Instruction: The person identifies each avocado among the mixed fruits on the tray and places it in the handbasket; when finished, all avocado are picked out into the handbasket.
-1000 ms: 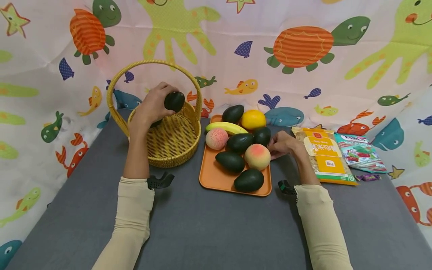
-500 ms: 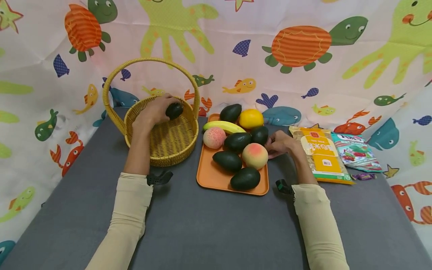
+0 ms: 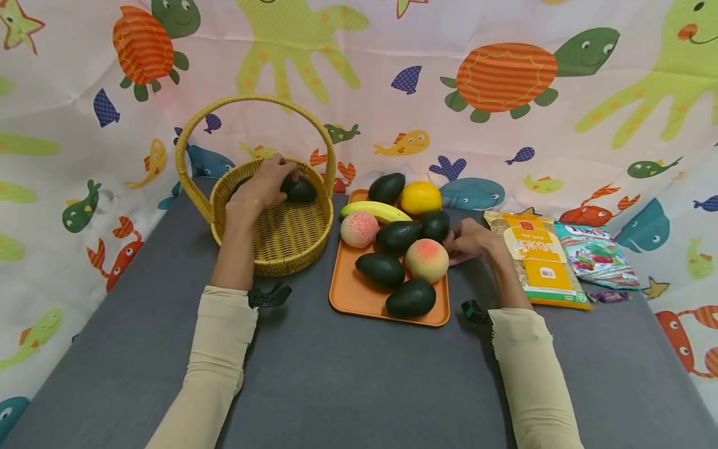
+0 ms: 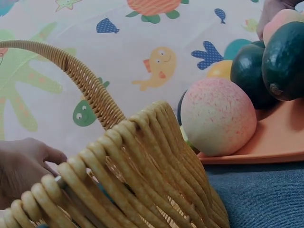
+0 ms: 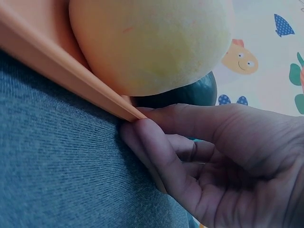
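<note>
"Doing what with the left hand point(image 3: 261, 186)?"
"Reaching down inside the basket point(image 3: 280, 268), close by an avocado point(image 3: 305, 193) lying in there. Can't tell how far closed, or whether gripping it; too hidden at the fingertips."
"And with the right hand point(image 3: 470, 240)?"
"Pinching the rim of the orange tray point(image 3: 356, 298) between thumb and finger, just beside the peach point(image 3: 427, 262)."
"Carrying what on that tray?"
"More avocados point(image 3: 380, 269), plus a banana point(image 3: 377, 212). Note also two bags point(image 3: 543, 265), farther right on the worktop point(image 3: 359, 386)."

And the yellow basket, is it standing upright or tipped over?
The basket stands upright: in the head view its handle arches above the rim and its woven floor faces up.
</note>
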The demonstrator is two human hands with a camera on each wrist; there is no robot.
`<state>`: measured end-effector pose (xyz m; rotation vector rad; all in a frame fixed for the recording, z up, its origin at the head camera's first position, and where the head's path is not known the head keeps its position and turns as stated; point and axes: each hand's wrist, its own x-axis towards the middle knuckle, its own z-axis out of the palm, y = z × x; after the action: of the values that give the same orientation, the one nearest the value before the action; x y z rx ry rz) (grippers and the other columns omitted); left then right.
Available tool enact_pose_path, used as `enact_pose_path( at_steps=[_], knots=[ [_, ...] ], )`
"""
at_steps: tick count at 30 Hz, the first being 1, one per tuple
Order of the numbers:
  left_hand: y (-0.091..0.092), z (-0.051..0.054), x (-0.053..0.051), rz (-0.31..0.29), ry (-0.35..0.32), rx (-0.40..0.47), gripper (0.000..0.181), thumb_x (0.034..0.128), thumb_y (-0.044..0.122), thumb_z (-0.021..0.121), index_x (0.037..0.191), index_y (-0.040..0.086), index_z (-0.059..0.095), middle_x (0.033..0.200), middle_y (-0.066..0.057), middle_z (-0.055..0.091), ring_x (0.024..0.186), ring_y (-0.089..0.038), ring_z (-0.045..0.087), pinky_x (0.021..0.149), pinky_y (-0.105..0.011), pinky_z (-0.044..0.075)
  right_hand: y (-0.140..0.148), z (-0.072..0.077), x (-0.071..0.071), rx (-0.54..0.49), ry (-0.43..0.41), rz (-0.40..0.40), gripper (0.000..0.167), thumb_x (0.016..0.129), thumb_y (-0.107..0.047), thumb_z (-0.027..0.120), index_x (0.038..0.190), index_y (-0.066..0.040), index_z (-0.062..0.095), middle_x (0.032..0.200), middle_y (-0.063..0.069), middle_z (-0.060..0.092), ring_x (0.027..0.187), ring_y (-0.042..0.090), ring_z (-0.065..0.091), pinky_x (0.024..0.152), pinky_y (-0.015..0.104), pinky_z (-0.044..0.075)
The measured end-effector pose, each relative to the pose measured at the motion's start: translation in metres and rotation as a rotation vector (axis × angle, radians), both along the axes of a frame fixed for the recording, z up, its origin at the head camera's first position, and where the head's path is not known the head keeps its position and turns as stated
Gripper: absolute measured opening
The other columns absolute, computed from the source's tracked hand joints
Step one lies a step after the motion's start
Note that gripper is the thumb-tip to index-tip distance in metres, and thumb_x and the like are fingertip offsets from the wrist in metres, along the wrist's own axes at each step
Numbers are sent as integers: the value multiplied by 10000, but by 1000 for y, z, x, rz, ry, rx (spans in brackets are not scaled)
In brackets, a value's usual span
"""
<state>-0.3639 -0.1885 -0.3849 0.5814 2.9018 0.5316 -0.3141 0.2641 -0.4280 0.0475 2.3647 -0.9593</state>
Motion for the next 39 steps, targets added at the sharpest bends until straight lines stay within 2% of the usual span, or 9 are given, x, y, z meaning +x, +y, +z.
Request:
enact_pose_path(
  at_steps=[3,10,13,19,26,31,35,39],
  knots=[
    [-1,-1,0,18,-12,1,338,978,-40,671,1295,37,583,1414,-225,438,1342,-413,420,1062,-566,449,-1,-1,0,-17,-2,2,127,963,-99,693,982,20,654,829,53,670,695,111,701,710,269,641],
    [-4,-1,1,4,-19,-22,347,994,9,672,1325,18,572,1417,-244,488,1279,-411,520,1074,-559,463,-2,-2,1,-14,-2,15,141,961,-99,695,1012,26,655,842,60,668,713,125,697,727,281,643],
    [-5,0,3,24,-32,-23,367,994,28,679,1343,22,565,1429,-246,479,1298,-416,514,1085,-564,458,-2,-2,1,-14,-4,6,132,962,-98,697,1001,21,653,842,60,671,705,120,700,720,281,643],
    [-6,4,3,75,-42,-51,479,989,57,699,1440,37,537,1529,-267,423,1438,-451,428,1168,-608,406,-1,-2,2,-15,0,3,125,967,-90,690,996,27,656,846,61,675,700,117,698,707,276,642],
    [-7,8,7,72,-46,-54,506,996,70,694,1471,22,525,1528,-271,446,1446,-452,423,1186,-603,393,-4,-2,3,-14,-1,-2,120,964,-83,683,991,29,647,839,66,671,702,122,702,716,277,643],
    [-7,19,10,71,-34,-47,549,1010,104,685,1516,34,482,1544,-278,428,1431,-457,440,1163,-602,416,-3,-2,3,-6,2,1,123,961,-81,679,999,28,636,835,66,657,709,132,697,724,278,642],
    [-6,32,17,69,-33,-26,573,1026,142,672,1545,48,450,1557,-273,399,1414,-458,455,1145,-600,434,-2,0,3,-17,-3,10,118,965,-78,676,1000,30,644,837,62,660,712,131,690,718,279,642],
    [-3,43,26,46,5,-9,538,1025,154,678,1513,36,486,1501,-270,455,1337,-437,514,1118,-574,460,-2,1,3,-23,-5,14,105,966,-69,674,992,30,652,831,59,658,705,128,688,708,272,640]
  ],
)
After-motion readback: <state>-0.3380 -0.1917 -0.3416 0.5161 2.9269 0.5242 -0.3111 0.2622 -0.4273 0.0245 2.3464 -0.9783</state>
